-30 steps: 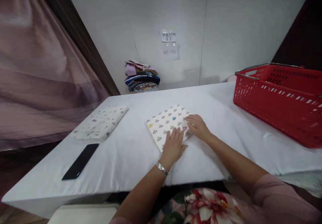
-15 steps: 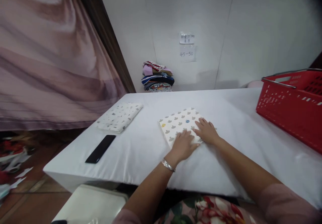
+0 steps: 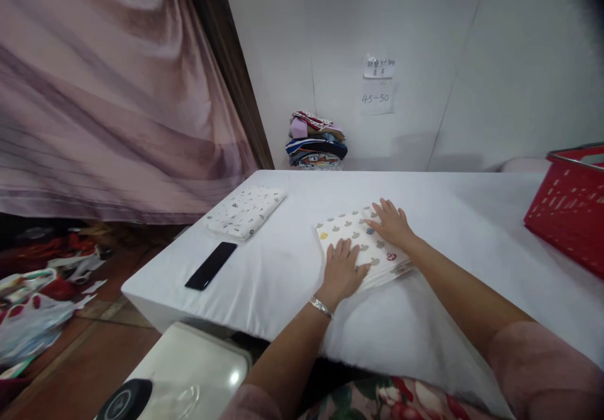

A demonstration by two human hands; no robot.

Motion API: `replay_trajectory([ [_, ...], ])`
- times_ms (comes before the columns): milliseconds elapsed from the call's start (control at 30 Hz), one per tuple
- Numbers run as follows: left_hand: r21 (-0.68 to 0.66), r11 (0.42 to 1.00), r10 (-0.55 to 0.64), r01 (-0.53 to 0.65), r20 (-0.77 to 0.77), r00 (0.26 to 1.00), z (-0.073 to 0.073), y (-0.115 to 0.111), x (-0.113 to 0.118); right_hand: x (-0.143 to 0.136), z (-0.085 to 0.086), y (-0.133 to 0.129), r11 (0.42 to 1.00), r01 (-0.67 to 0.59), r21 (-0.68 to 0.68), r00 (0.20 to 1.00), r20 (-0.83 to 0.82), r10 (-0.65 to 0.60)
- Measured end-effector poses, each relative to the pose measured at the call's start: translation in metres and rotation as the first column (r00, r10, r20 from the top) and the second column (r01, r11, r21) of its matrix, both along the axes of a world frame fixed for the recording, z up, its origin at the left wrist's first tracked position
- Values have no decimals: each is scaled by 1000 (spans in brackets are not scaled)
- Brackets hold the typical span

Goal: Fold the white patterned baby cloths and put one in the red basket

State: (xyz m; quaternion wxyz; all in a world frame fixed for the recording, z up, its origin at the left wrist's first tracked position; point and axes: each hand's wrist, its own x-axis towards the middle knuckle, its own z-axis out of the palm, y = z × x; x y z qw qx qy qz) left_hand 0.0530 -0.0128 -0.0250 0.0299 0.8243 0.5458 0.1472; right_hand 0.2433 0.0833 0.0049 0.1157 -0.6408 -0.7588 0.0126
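A folded white cloth (image 3: 361, 237) printed with grey, yellow, blue and red mushroom-like shapes lies on the white-covered table (image 3: 283, 294) before me. My left hand (image 3: 342, 270) rests flat on its near left part, fingers spread, a silver bracelet on the wrist. Farther back, my right hand (image 3: 391, 223) lies open on the cloth's far right part. The layered near edge shows between my arms. To the left is a second folded white cloth (image 3: 248, 212) with small dark prints, untouched.
A black phone (image 3: 211, 266) lies at the table's left. A red basket (image 3: 569, 209) stands at the right end. Several folded fabrics (image 3: 316, 143) are stacked against the wall. Below the table's front edge is a white lidded box (image 3: 189, 369); a pink curtain (image 3: 117, 92) hangs left.
My right hand has slid toward the cloth's far edge, and my left hand toward its left side. The red print and layered near edge now show. The view has shifted left.
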Motion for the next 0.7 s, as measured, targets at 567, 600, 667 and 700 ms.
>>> replay_trajectory([
  [567,-126,955,286,-269,141,948,17,76,-31,17,-38,12,996,37,-87,998,53,-32],
  [600,-161,946,304,-280,147,941,13,79,-32,17,-38,12,996,32,-86,998,53,-28],
  [667,-203,933,332,-297,166,929,6,82,-33,17,-39,12,996,27,-80,998,52,-23],
  [700,-205,933,333,-297,174,927,4,82,-33,17,-39,11,997,29,-76,998,53,-25],
])
